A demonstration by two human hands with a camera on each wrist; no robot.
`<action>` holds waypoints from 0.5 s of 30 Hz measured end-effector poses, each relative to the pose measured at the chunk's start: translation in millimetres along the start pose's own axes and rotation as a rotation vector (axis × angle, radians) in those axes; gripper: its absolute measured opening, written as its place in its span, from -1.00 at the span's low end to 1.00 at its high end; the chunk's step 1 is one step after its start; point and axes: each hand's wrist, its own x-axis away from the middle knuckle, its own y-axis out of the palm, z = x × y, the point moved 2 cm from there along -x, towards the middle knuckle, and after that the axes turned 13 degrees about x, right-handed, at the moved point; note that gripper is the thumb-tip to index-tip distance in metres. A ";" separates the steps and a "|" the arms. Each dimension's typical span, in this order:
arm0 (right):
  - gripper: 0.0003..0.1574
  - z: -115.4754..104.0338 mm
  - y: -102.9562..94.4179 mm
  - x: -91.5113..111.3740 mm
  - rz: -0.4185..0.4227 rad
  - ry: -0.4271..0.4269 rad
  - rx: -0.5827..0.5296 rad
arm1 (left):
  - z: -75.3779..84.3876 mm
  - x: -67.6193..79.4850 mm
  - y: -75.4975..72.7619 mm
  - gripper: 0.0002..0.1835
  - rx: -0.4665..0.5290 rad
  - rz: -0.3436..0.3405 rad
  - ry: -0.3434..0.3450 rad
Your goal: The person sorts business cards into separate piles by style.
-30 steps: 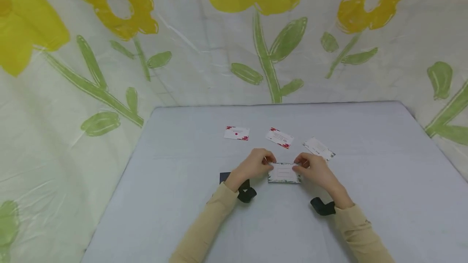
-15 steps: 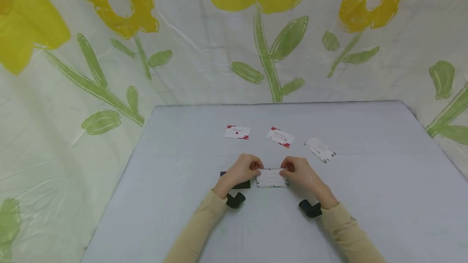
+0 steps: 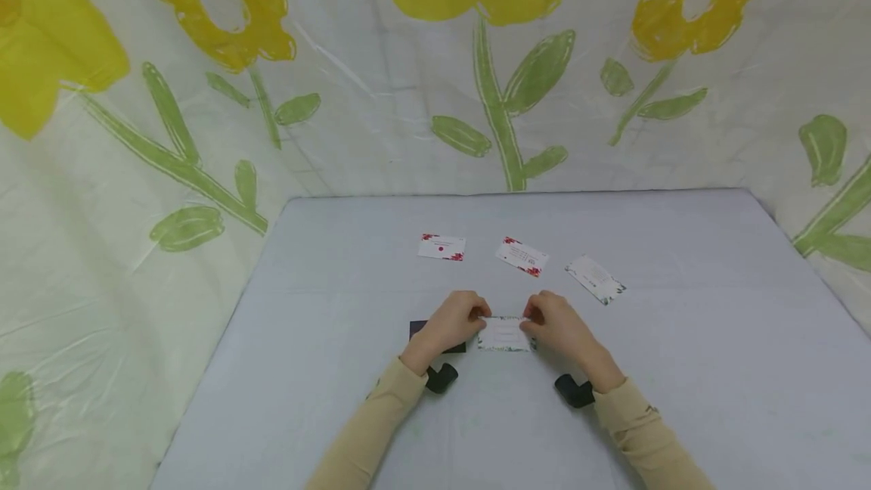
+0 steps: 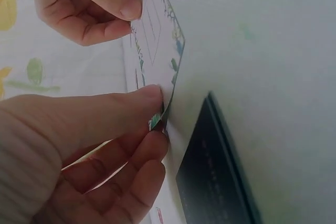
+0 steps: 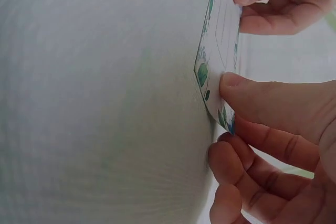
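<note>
Our left hand (image 3: pixel 449 325) and right hand (image 3: pixel 559 329) pinch white leaf-bordered paper card (image 3: pixel 505 335); left partly hides dark rectangular slab (image 4: pixel 209 169); three floral white cards (image 3: pixel 522 256) beyond.

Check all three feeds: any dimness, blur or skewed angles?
Head: soft, fairly even light, but print on the held card is too small to read; left wrist: dim, faint lettering on the dark box unreadable; right wrist: also dim, the card at a steep slant.
</note>
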 end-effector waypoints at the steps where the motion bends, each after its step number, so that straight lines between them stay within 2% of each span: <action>1: -0.87 0.1 0.2 0.0 0.001 -0.001 0.004 | 0.4 -0.1 0.4 -0.89 -0.011 0.001 -0.001; 15: -0.85 -1.0 1.3 -0.1 -0.006 -0.006 0.034 | 4.4 0.4 0.8 -0.94 -0.069 -0.001 0.021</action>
